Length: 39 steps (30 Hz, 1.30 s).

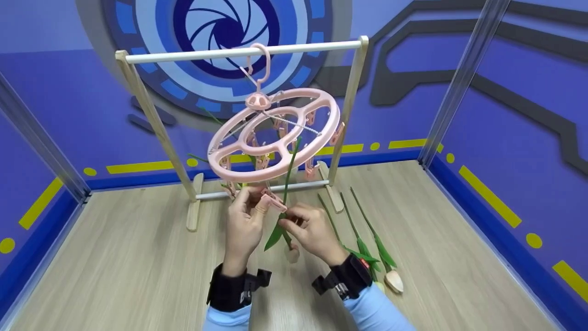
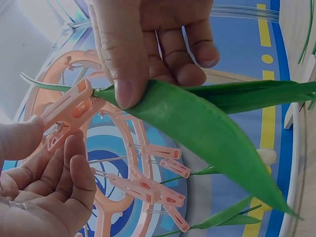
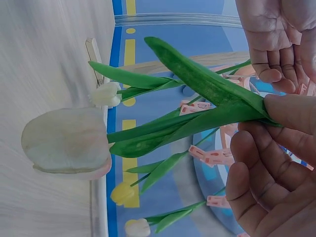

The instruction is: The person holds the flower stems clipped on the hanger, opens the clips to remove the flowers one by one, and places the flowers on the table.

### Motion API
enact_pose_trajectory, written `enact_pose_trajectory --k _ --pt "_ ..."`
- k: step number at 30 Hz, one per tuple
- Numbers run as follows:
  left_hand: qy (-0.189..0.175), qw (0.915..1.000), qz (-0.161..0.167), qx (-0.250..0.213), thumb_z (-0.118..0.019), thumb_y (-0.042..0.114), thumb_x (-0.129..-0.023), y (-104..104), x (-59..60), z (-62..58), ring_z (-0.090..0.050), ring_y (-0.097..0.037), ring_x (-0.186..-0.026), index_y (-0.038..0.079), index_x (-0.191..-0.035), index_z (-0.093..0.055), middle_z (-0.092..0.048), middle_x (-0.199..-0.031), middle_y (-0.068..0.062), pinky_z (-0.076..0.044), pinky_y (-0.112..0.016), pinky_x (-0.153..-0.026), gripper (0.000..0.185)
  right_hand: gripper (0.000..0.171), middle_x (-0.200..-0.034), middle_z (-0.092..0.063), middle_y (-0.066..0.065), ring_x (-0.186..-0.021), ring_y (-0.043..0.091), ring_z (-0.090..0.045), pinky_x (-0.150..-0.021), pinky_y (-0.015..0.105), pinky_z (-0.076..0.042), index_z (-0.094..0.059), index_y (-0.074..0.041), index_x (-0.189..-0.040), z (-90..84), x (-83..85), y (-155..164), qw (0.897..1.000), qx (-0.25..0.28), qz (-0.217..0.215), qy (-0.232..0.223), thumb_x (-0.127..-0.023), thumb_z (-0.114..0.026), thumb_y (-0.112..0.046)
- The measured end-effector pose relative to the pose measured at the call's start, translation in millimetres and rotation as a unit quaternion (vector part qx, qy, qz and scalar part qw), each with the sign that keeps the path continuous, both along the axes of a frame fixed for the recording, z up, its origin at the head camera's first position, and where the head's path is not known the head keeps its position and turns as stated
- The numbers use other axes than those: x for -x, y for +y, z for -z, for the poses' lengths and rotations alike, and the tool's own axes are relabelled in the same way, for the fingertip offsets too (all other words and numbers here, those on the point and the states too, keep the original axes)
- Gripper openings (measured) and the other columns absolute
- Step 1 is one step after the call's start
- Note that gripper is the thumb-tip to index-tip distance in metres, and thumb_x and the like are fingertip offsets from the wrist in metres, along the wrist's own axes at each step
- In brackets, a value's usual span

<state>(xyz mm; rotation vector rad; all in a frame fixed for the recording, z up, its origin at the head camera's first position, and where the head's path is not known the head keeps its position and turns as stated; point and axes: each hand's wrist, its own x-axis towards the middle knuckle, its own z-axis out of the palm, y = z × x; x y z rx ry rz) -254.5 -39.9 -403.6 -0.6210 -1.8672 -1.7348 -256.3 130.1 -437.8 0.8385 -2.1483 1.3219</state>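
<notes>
My left hand (image 1: 245, 225) pinches a pink clothes peg (image 1: 274, 201) that hangs from the round pink drying hanger (image 1: 250, 176). Thumb and fingers of my right hand (image 1: 317, 232) pinch an artificial tulip (image 3: 66, 140) at the base of its green leaves, just beside the peg. The tulip's pale bloom points down and its stem (image 1: 291, 170) rises past the hanger's front rim. In the left wrist view the tip of the peg (image 2: 81, 98) meets the stem close above the leaf (image 2: 197, 128). Other tulips, including a yellow one (image 3: 122, 193), hang head down from pegs behind.
A wooden rack with a white top bar (image 1: 193, 54) carries the hanger by its hook. Several pink pegs, such as one at the right (image 1: 311, 170), dangle around the ring. More tulips (image 1: 393, 280) lie on the wooden table (image 1: 459, 257) to the right. Blue patterned walls (image 1: 519, 92) enclose the table.
</notes>
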Motion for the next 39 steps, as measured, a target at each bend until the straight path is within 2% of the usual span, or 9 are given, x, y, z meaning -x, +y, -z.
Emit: enact_pose_trajectory --k 14,21,32,39 --pt "-0.006 0.9998 -0.020 0.001 -0.066 0.000 -0.099 -1.2 -1.4 -0.7 -0.061 -0.014 -0.080 -0.008 -0.108 -0.066 -0.071 -0.091 -0.014 -0.047 -0.023 -0.069 0.012 0.002 -0.080 -0.069 0.006 -0.065 0.011 -0.062 -0.058 0.023 -0.053 -0.076 -0.002 -0.092 2.8 0.4 1.6 1.000 -0.007 0.003 0.006 -0.090 -0.075 -0.002" --pt "-0.001 0.9999 -0.011 -0.009 -0.064 -0.003 -0.099 -1.9 -0.9 -0.2 -0.062 -0.015 -0.084 -0.011 -0.110 -0.064 -0.070 -0.094 -0.017 -0.048 -0.023 -0.072 0.014 0.005 -0.082 -0.069 0.007 -0.067 0.010 -0.062 -0.059 0.023 -0.053 -0.076 -0.001 -0.092 0.9 -2.7 2.5 1.000 -0.015 0.005 -0.016 -0.093 -0.074 -0.006" --pt "-0.024 0.9992 -0.031 0.007 -0.066 0.001 -0.099 -1.2 -1.6 -0.8 -0.064 -0.019 -0.088 -0.008 -0.110 -0.066 -0.070 -0.095 -0.014 -0.051 -0.027 -0.079 0.014 0.006 -0.080 -0.068 0.007 -0.065 0.015 -0.062 -0.059 0.022 -0.051 -0.075 -0.001 -0.091 5.1 -2.1 5.0 1.000 -0.017 0.007 -0.001 -0.093 -0.075 -0.006" --pt "-0.028 0.9986 -0.041 0.018 -0.067 0.003 -0.099 -2.2 -2.2 -1.0 -0.066 -0.023 -0.091 -0.008 -0.113 -0.067 -0.071 -0.098 -0.014 -0.053 -0.028 -0.083 0.018 0.006 -0.081 -0.068 0.007 -0.065 0.014 -0.062 -0.059 0.021 -0.052 -0.076 0.000 -0.092 7.8 -2.7 7.6 1.000 -0.025 0.009 -0.008 -0.093 -0.076 -0.006"
